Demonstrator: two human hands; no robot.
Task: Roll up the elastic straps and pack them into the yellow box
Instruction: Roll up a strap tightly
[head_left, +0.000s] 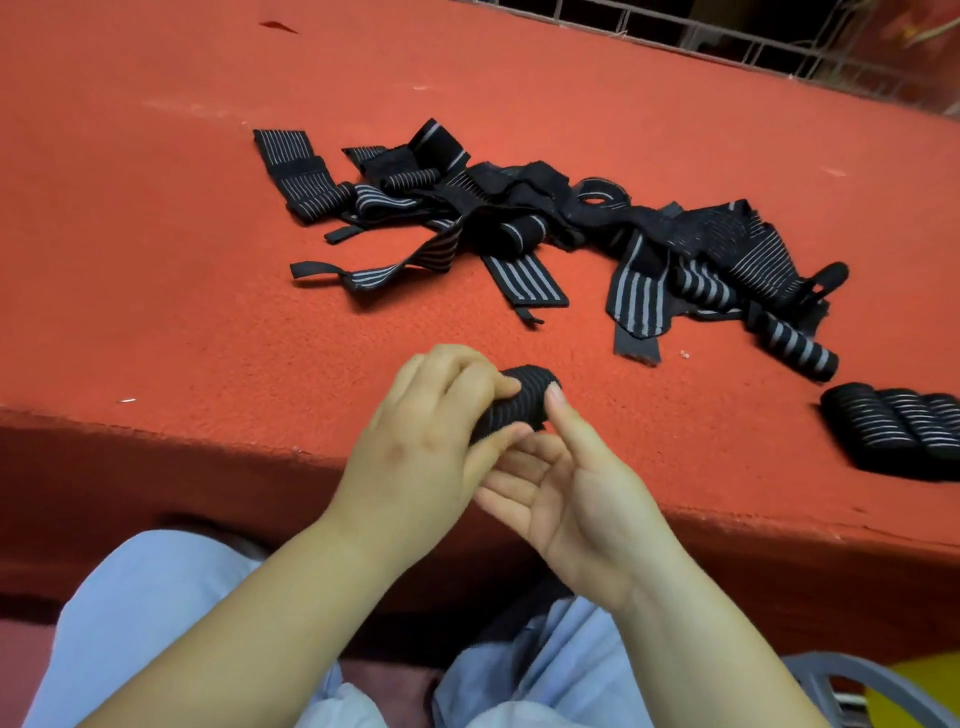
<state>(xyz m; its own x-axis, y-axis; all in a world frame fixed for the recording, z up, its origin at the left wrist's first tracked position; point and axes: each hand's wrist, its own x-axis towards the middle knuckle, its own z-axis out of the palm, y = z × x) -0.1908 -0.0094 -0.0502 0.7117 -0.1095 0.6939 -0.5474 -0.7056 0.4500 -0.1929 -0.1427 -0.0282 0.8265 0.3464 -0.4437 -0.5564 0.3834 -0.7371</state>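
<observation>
The person sits at the near edge of a bench covered in red felt (156, 270), knees in pale blue trousers (140, 613) showing below it. Just above that near edge, about midway along, the left hand (421, 452) grips a rolled strap (514, 402), black with thin grey stripes; its fingers curl over the top of the roll and its thumb presses in from below. The right hand (576, 493) lies palm up just beside it, fingers loose, with the forefinger raised so its tip touches the right end of the roll without closing round it. Farther back, toward the middle of the bench, lies a tangled heap of loose straps (519, 228), some flat, some half rolled, stretching from the left-centre across to the right. At the right end of that heap sits one striped roll (795, 345) lying askew. Near the right edge of the bench, a row of finished rolls (893, 426) lies side by side, touching one another. At the bottom right corner, below the bench, a patch of yellow (919, 691) shows behind a grey chair frame (852, 675); whether it is the box I cannot tell.
</observation>
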